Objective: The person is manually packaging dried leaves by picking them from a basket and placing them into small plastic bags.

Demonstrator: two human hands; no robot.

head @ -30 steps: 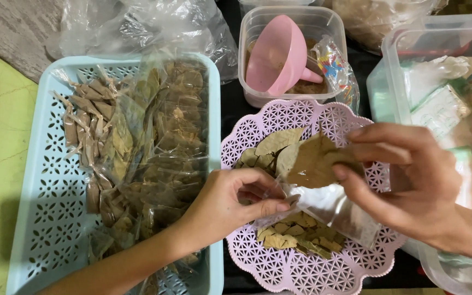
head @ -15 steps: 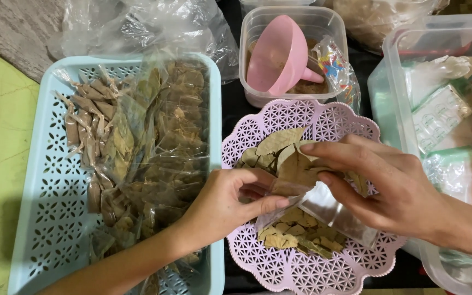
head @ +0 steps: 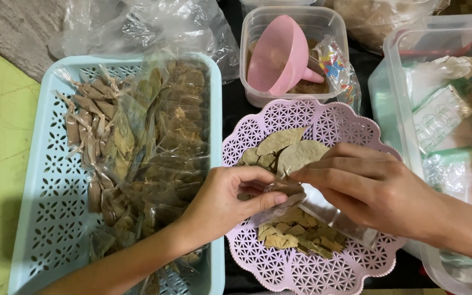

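L hand [head: 230,199] pinches small clear bag [head: 279,205] at frame centre, over pink plate [head: 279,262]; R hand [head: 364,186] fingers closed on dried leaves [head: 296,155] at bag mouth; blue basket [head: 45,218] left

Round basket [head: 258,262] sits centre, holding loose leaves [head: 293,153]. Rectangular basket [head: 45,229] of packed bags [head: 170,147] lies to its left. Tub [head: 301,16] with funnel [head: 277,54] stands behind. Large container [head: 394,71] stands right.

Basket before your left wrist [head: 45,218]: pale blue, pierced lattice;
Plate under your hands [head: 323,117]: lilac, lacework pattern;
Funnel beyond that plate [head: 277,54]: pink;
Leaves on it [head: 290,153]: dull olive-brown
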